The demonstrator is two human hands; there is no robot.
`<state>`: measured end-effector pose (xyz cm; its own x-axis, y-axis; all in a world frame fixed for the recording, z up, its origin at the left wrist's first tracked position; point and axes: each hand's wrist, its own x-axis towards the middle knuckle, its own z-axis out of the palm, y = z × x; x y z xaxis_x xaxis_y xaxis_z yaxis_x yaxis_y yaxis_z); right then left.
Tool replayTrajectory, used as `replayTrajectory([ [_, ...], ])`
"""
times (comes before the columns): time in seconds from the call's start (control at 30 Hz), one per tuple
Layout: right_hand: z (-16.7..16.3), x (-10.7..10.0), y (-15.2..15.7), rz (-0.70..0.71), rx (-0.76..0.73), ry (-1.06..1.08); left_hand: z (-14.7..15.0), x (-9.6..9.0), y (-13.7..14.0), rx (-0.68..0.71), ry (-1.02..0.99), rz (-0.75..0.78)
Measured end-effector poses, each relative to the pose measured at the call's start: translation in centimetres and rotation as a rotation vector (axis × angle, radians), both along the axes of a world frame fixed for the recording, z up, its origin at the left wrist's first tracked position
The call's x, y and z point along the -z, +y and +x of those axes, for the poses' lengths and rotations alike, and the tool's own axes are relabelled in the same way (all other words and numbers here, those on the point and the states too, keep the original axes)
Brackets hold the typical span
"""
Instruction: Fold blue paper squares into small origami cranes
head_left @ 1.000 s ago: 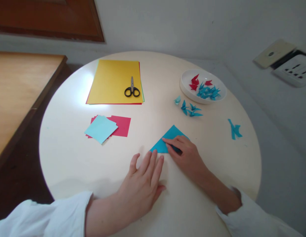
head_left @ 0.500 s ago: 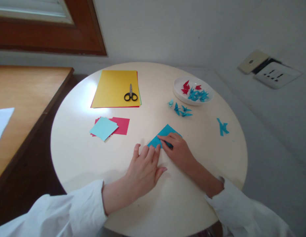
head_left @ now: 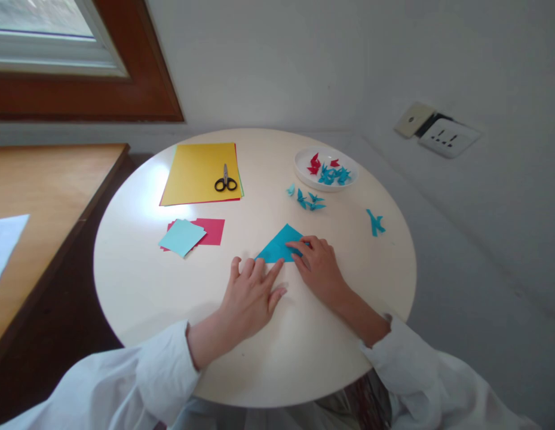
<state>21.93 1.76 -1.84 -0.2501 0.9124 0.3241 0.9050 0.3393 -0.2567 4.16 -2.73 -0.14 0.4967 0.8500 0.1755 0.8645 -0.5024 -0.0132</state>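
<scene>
A blue sheet of paper (head_left: 277,244), folded into a triangle, lies on the round white table with its point away from me. My left hand (head_left: 253,294) lies palm down with fingers spread, fingertips along the near folded edge. Over the triangle's right part, my right hand (head_left: 321,269) rests with bent fingers, its index finger and thumb slightly apart on the paper. The right corner is hidden under that hand. Beyond the triangle stand several small blue paper cranes (head_left: 310,203), with a pale folded piece (head_left: 291,190) beside them.
A white dish (head_left: 299,174) holds red and blue cranes. Black-handled scissors (head_left: 226,180) lie on yellow sheets (head_left: 192,173). Pale blue squares (head_left: 182,237) overlap red paper (head_left: 214,232) at the left. Blue paper strips (head_left: 374,223) lie right. A wooden desk (head_left: 48,197) stands left.
The camera view has shifted. My right thumb and index finger have spread a little apart, and more of the blue triangle shows. My left hand stays at the near edge.
</scene>
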Motion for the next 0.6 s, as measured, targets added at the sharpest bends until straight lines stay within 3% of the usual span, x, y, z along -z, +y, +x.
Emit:
replayTrajectory([
  [0.13, 0.5, -0.1, -0.9, 0.127, 0.021, 0.066, 0.2, 0.1, 0.1, 0.002, -0.018, 0.035],
  [0.23, 0.3, 0.0, -1.8, 0.202, -0.175, 0.051, 0.3, 0.2, 0.1, 0.002, -0.018, 0.047],
  [0.33, -0.1, 0.3, -2.7, 0.123, -0.305, -0.024, 0.4, 0.2, 0.0, -0.001, -0.004, 0.052],
  [0.6, -0.3, 0.5, -3.4, 0.058, -0.268, -0.088, 0.1, -0.3, -0.6, 0.007, 0.020, 0.065],
])
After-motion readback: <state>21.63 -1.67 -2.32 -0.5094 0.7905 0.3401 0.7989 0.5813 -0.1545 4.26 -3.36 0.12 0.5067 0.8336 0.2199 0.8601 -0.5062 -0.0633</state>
